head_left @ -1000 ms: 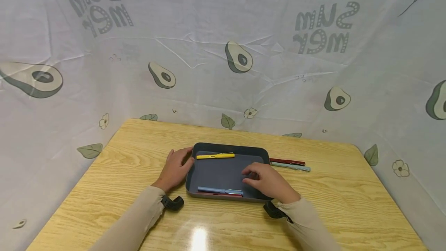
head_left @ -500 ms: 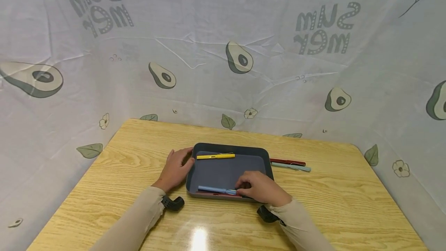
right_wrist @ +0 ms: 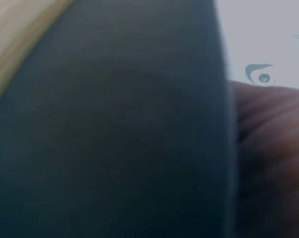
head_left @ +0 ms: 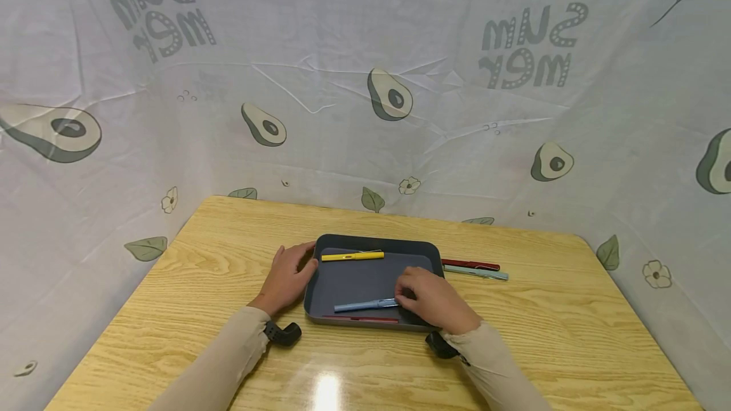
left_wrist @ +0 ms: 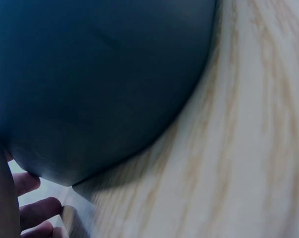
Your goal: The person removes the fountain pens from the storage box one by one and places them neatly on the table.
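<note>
At lower centre of the head view, the right grip (head_left: 435,298) pinches the light-blue clip pen (head_left: 362,306) by its right end, in or just above the dark tray (head_left: 339,283). The left grip (head_left: 289,278), fingers relaxed, touches the tray's left wall, probably to steady it.

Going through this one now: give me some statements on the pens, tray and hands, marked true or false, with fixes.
1. The right hand pinches the light blue pen. True.
2. The left hand touches the left side of the tray. True.
3. The yellow pen lies outside the tray. False: the yellow pen lies inside, near the far wall.
4. The pale pen lies inside the tray. False: the pale pen lies on the table, right of the tray.
</note>
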The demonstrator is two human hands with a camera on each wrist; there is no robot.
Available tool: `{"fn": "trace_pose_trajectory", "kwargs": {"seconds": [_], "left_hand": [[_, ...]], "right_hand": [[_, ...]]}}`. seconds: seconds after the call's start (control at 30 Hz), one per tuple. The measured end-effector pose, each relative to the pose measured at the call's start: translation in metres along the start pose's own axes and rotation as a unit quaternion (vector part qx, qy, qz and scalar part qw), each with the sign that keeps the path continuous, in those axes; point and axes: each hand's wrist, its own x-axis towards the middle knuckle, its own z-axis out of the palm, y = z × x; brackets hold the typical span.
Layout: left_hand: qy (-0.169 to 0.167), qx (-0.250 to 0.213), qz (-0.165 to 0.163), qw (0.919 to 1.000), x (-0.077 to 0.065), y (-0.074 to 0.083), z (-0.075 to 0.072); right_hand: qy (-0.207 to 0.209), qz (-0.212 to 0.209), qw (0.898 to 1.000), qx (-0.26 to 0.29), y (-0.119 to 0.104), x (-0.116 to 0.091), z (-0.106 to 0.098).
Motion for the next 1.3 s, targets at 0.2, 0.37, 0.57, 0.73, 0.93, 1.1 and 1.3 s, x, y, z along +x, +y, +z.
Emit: {"fn": "trace_pose_trajectory", "kwargs": {"seconds": [0.2,0.37,0.57,0.73,0.93,1.1,1.3], "left_hand": [[-0.001,0.001,-0.002,1.0,0.0,0.0,0.0],[0.0,-0.002,0.001,1.0,0.0,0.0,0.0],[0.001,-0.004,0.003,1.0,-0.001,0.0,-0.001],[0.001,-0.003,0.002,1.0,-0.001,0.001,0.0],[-0.001,-0.003,0.002,1.0,-0.001,0.001,0.0],[0.001,-0.002,0.003,1.0,-0.001,0.001,0.0],[0.002,0.001,0.003,1.0,-0.001,0.0,0.0]], "right_hand": [[-0.047,0.025,0.998,0.045,0.002,-0.001,-0.005],[-0.08,0.028,0.992,0.09,0.01,-0.002,-0.007],[-0.082,0.014,0.991,0.103,0.01,-0.001,-0.008],[-0.06,0.023,0.991,0.118,0.011,-0.001,-0.006],[-0.017,0.038,0.989,0.143,0.016,-0.002,-0.004],[-0.006,0.034,0.988,0.151,0.018,-0.002,-0.004],[0.013,0.036,0.986,0.164,0.019,-0.002,-0.005]]}}
